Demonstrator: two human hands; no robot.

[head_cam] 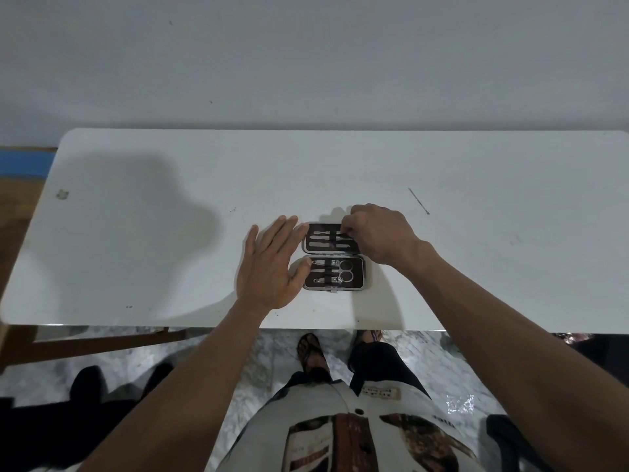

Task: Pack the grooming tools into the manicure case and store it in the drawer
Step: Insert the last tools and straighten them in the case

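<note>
two hands at the open case

we see the manicure case [334, 257] lying open on the white table [136, 250]. our left hand [272, 267] lies flat with fingers spread, touching its left edge. our right hand [377, 233] pinches a tool in the far half. farther right, one thin tool [418, 201] lies apart.

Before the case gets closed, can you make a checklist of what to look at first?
1. Manicure case lies open and flat on the table: ok.
2. Near half holds scissors and clippers under the strap: ok.
3. Left hand steadies the case's left edge: ok.
4. Right hand is seating a tool in the far half; whether it is fully tucked in: cannot tell.
5. Every tool packed: not ok, a thin metal tool lies loose on the table to the right.
6. Drawer in view: not ok.
</note>
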